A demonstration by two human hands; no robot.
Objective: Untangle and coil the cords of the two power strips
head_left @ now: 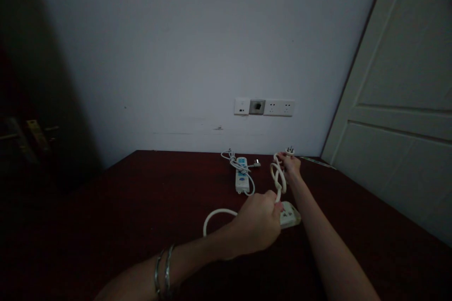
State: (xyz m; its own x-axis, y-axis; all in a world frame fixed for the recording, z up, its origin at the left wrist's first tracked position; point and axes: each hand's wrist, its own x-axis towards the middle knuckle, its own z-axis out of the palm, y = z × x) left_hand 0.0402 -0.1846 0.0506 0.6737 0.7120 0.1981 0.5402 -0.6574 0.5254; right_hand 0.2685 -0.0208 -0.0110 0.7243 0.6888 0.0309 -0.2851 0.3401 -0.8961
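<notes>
My left hand (257, 225) is closed around the white cord (215, 215) of a power strip (290, 215) lying on the dark red table (141, 207). A loop of that cord (278, 176) runs up to my right hand (291, 165), which is closed on the cord's plug (289, 151), prongs pointing up toward the wall. Two thin bracelets (163, 270) sit on my left wrist. A second white power strip (242, 175) with its own bundled cord and plug (256, 164) lies further back on the table, untouched.
A row of wall sockets (278, 107) sits low on the white wall above the table's far edge. A white panelled door (399, 103) stands at the right. A dark door with a brass lock plate (33, 136) is at the left.
</notes>
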